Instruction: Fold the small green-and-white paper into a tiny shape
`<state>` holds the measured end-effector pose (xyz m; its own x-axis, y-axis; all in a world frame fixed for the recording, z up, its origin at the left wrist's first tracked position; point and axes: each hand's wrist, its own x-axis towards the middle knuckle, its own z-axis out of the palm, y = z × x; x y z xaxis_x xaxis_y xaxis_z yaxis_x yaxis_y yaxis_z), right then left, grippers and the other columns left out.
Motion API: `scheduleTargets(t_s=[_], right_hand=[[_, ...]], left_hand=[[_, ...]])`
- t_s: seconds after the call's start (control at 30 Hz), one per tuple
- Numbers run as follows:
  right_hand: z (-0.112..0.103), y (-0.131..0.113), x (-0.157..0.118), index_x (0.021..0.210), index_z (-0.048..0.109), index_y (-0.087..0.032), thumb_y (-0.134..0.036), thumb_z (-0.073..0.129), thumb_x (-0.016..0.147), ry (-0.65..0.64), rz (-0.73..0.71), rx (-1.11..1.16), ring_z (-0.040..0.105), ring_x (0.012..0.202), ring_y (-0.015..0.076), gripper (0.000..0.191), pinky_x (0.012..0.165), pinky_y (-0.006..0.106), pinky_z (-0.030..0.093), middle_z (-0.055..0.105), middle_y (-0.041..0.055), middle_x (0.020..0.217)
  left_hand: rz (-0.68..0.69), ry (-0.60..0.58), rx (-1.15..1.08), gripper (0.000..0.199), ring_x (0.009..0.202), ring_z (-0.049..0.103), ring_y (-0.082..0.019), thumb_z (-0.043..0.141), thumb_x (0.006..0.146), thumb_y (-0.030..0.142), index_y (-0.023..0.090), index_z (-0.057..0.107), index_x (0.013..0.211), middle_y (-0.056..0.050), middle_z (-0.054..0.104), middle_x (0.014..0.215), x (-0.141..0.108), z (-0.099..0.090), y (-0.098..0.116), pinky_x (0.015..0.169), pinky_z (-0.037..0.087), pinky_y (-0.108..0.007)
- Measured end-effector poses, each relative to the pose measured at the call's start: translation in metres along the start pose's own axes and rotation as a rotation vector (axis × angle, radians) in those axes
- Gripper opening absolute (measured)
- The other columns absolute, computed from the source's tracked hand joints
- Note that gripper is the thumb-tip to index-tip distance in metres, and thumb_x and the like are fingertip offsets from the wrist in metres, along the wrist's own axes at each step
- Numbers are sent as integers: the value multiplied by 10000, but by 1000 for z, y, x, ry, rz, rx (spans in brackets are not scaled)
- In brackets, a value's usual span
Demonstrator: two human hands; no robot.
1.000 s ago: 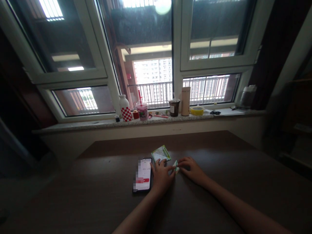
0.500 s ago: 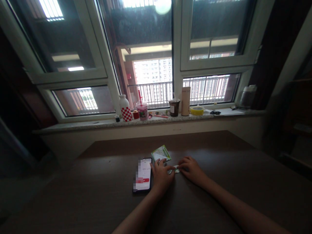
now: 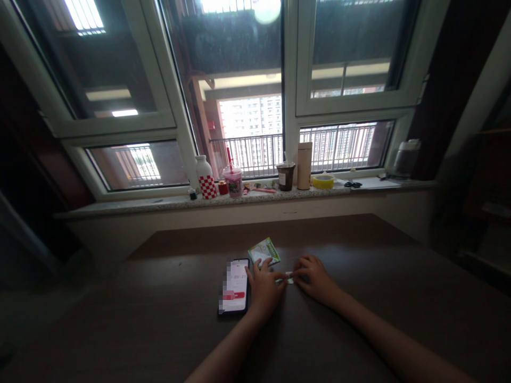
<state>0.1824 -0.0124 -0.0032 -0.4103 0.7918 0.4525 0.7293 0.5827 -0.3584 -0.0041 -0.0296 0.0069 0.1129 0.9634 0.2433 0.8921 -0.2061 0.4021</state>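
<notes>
A small white-and-green piece of paper (image 3: pixel 289 280) lies low over the table between my hands, mostly covered by fingers. My left hand (image 3: pixel 266 287) pinches its left side with thumb and forefinger, while the other fingers spread toward the packet and phone. On the opposite side, my right hand (image 3: pixel 313 276) has its fingertips closed on the paper, with the remaining fingers curled. A green-and-white flat packet (image 3: pixel 265 250) rests just beyond my left fingertips. Left of that hand lies a phone (image 3: pixel 235 287), its lit screen showing a timer and a red button.
The brown table (image 3: pixel 159 340) reaches toward a stone windowsill (image 3: pixel 167 203). On the sill stand a checkered bottle (image 3: pixel 206 181), a pink cup (image 3: pixel 233 181), a dark drink cup (image 3: pixel 285 176), a tan flask (image 3: pixel 304 166), yellow tape (image 3: pixel 323 182) and scissors (image 3: pixel 353 184).
Both hands stay almost in place. The fingertips have shifted slightly on the small paper, and its visible part looks a little different. Packet and phone have not moved.
</notes>
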Motion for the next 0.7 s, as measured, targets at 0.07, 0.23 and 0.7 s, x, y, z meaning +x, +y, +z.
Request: scheduleTargets(t_s=[0.07, 0.23, 0.7], right_hand=[[-2, -2, 0, 924, 750, -319, -179, 651, 785, 3, -6, 0, 489, 1048, 243, 221, 969, 430, 359, 659, 34, 935], [-5, -5, -1, 915, 744, -313, -177, 633, 798, -16, -41, 11, 504, 1062, 234, 211, 1039, 476, 299, 672, 23, 957], [2, 2, -1, 845, 738, -287, -159, 670, 766, 7, -37, 62, 542, 1047, 222, 165, 1073, 518, 229, 700, 2, 909]], left_hand=[[15, 9, 13, 168, 1362, 266, -335, 667, 791, 401, 441, 738, 938, 29, 486, 1410, 0, 0, 0, 1099, 49, -658], [44, 43, 47, 179, 1357, 274, -337, 666, 802, 380, 463, 728, 947, 46, 492, 1406, -1, -1, 0, 1089, 65, -673], [67, 75, 93, 184, 1349, 291, -337, 649, 827, 334, 469, 732, 919, 61, 499, 1403, -2, -3, 3, 1087, 92, -674]])
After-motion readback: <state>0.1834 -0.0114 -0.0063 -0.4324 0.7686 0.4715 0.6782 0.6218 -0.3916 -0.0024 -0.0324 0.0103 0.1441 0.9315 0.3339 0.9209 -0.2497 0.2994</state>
